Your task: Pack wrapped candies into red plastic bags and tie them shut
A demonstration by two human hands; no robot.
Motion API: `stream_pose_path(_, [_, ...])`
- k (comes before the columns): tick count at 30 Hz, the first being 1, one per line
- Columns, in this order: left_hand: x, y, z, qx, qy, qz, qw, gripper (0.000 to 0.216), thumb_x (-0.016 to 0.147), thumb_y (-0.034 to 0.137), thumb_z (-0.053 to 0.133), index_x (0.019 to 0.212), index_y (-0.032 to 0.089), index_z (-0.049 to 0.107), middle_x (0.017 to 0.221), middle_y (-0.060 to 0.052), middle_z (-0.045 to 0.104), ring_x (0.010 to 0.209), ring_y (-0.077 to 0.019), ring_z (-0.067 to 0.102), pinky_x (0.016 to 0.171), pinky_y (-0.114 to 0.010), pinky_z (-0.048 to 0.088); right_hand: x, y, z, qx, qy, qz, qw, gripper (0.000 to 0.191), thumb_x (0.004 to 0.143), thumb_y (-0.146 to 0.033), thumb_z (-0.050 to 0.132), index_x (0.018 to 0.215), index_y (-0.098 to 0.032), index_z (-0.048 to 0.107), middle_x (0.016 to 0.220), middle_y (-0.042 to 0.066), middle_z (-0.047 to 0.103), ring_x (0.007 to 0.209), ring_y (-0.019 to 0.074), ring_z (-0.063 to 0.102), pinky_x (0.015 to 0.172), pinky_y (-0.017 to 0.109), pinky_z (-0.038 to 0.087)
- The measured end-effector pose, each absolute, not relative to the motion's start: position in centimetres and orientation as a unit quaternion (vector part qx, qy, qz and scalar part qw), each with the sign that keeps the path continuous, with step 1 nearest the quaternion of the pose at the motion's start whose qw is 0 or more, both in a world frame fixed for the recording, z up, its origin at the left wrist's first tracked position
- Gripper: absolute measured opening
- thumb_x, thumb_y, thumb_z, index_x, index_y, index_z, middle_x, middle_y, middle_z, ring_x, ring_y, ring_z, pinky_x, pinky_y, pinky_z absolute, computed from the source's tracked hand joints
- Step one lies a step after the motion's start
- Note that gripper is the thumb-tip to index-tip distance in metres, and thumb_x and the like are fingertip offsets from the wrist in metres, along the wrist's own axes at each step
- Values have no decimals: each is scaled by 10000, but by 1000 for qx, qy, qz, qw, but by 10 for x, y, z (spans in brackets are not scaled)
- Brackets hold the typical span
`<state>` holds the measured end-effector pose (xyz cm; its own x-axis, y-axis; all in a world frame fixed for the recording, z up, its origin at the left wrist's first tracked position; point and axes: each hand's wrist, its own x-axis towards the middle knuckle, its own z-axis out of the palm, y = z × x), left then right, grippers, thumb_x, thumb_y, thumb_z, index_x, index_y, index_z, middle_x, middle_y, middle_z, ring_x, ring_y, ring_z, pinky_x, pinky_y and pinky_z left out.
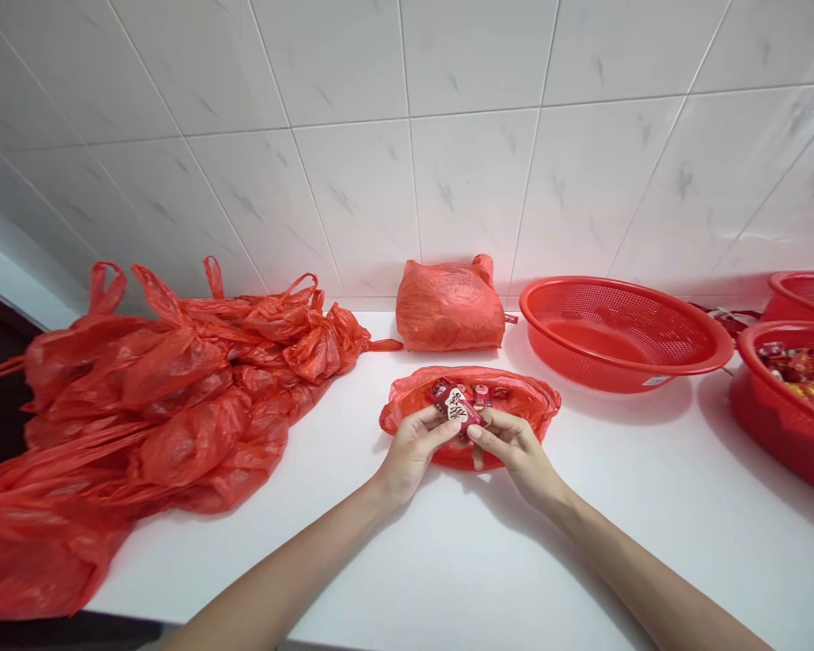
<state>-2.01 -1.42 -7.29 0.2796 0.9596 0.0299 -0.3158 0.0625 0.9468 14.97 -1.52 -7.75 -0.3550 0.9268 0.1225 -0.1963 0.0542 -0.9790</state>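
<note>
My left hand (pixel 413 449) and my right hand (pixel 512 449) meet over an open red plastic bag (pixel 533 400) lying on the white counter (pixel 583 506). Both hands pinch a small red box with white writing (pixel 456 406), the left at its lower side, the right at its right end. The box is tilted above the bag's mouth. Inside the bag lie a few small wrapped sweets (pixel 483 394). Both hands have their fingers closed on the box.
A heap of red plastic bags (pixel 156 380) covers the counter's left. A filled, tied red bag (pixel 449 306) stands by the tiled wall. An empty red basket (pixel 620 333) sits right of it, another with wrapped sweets (pixel 797 398) at the right edge, a third (pixel 807 294) behind.
</note>
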Motion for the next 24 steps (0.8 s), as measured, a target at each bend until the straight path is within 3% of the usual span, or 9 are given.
stream_pose_path(9, [-30, -13, -66, 512, 332, 449, 653, 225, 767, 353, 796, 800, 136, 748, 735, -39, 699, 644, -158, 621, 698, -317, 512, 156, -17, -73, -309, -587, 630, 403, 419, 825, -587, 726, 771, -180, 644, 779, 36, 696, 626, 140, 591, 624, 298, 516])
stream_pose_path(13, [-30, -14, -63, 528, 340, 432, 648, 232, 715, 329, 820, 831, 136, 764, 793, -57, 736, 765, -203, 677, 795, -349, 542, 164, -15, -66, -315, -625, 594, 397, 401, 828, -546, 745, 738, -173, 629, 729, 15, 637, 671, 143, 585, 634, 281, 490])
stream_pose_path(18, [-27, -14, -68, 526, 339, 440, 644, 306, 771, 363, 805, 988, 151, 765, 935, -75, 770, 894, -229, 709, 894, -371, 534, 167, -10, -67, -336, -632, 574, 397, 416, 805, -546, 766, 701, -174, 613, 693, 16, 638, 631, 142, 571, 600, 287, 478])
stream_pose_path(24, [-24, -15, -67, 555, 339, 436, 622, 334, 811, 486, 763, 816, 152, 773, 816, -61, 745, 835, -204, 679, 863, -343, 531, 164, -10, -68, -360, -607, 559, 435, 457, 804, -556, 763, 639, -188, 549, 612, -10, 605, 570, 119, 532, 577, 269, 443])
